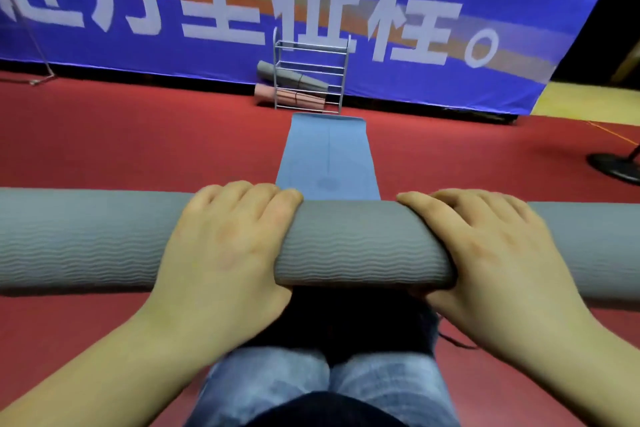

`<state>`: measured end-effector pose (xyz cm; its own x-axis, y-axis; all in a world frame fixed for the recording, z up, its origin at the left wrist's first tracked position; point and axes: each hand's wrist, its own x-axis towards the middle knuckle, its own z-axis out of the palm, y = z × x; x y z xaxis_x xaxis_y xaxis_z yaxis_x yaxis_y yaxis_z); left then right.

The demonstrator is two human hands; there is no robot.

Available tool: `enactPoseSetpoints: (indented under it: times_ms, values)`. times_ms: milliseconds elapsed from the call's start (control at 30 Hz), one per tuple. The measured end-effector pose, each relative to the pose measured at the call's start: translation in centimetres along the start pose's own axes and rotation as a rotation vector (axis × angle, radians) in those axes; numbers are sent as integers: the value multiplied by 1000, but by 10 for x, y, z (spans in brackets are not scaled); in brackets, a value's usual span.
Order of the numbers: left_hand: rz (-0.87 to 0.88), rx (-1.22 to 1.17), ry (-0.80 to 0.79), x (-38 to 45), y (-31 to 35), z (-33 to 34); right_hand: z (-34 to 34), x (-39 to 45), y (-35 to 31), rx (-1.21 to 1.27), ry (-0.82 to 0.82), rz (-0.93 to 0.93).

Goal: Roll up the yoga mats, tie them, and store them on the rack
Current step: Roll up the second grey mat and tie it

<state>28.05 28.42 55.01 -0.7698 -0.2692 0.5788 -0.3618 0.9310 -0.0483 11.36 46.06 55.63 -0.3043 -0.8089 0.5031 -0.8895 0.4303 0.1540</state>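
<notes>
A yoga mat lies partly rolled in front of my knees: its grey ribbed roll stretches across the whole view, and the flat blue part runs away from me toward the rack. My left hand lies over the roll left of centre, fingers curved over its top and thumb at its near side. Over the roll's right part my right hand does the same. The metal wire rack stands at the far end, with a rolled grey mat and a rolled pink mat on its lower shelves.
Red carpet covers the floor on both sides of the mat. A large blue banner with white characters hangs behind the rack. A black round stand base sits at the right edge. My jeans-clad knees are below the roll.
</notes>
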Motion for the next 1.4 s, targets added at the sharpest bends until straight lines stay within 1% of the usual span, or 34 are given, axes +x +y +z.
enactPoseSetpoints:
  times_ms: [167, 300, 433, 500, 567, 600, 633, 667, 700, 767, 833, 900, 933, 967, 1000, 1067, 1100, 1133, 1200, 1267, 1333, 1400]
  values:
    - [26, -17, -230, -24, 7, 9, 5, -32, -10, 47, -189, 14]
    - [69, -59, -449, -47, 13, 25, 18, -57, -13, 72, -429, 19]
    - [108, -115, -626, -62, 13, 44, 27, -59, -26, 159, -785, -21]
    - [121, -133, -675, -66, 11, 55, 33, -62, -26, 201, -850, 6]
    - [135, -142, -765, -65, 11, 59, 40, -65, -28, 209, -828, -6]
    - [154, -137, -789, -63, 10, 60, 44, -67, -27, 164, -812, -36]
    - [164, -150, -809, -62, 8, 61, 48, -71, -27, 156, -773, -21]
    - [161, -166, -844, -61, 7, 62, 53, -76, -26, 173, -697, -32]
    - [151, -186, -876, -59, 6, 63, 57, -78, -26, 179, -659, -59]
    - [149, -210, -913, -58, 6, 66, 58, -75, -30, 167, -734, -68]
    - [145, -222, -942, -56, 7, 68, 59, -71, -30, 190, -853, -89]
    - [148, -217, -931, -54, 7, 68, 62, -64, -22, 234, -943, -74]
    - [143, -213, -907, -56, 8, 67, 66, -62, -18, 289, -936, -61]
    - [157, -217, -839, -59, 9, 67, 69, -62, -14, 344, -952, -26]
    - [216, -190, -754, -63, 11, 68, 71, -60, -11, 409, -981, 16]
    - [250, -118, -696, -71, 17, 75, 80, -58, -5, 518, -1028, 68]
    - [254, -117, -651, -76, 17, 81, 83, -56, -4, 538, -1046, 79]
    - [258, -113, -650, -78, 16, 86, 85, -54, -4, 536, -1059, 76]
    - [261, -136, -666, -80, 9, 90, 84, -49, -7, 492, -1068, 52]
    - [238, -164, -687, -80, 1, 90, 78, -47, -15, 341, -1068, 7]
    - [212, -186, -796, -74, -1, 86, 72, -51, -25, 138, -1020, -37]
    - [181, -230, -901, -66, 0, 87, 72, -59, -32, 32, -971, -46]
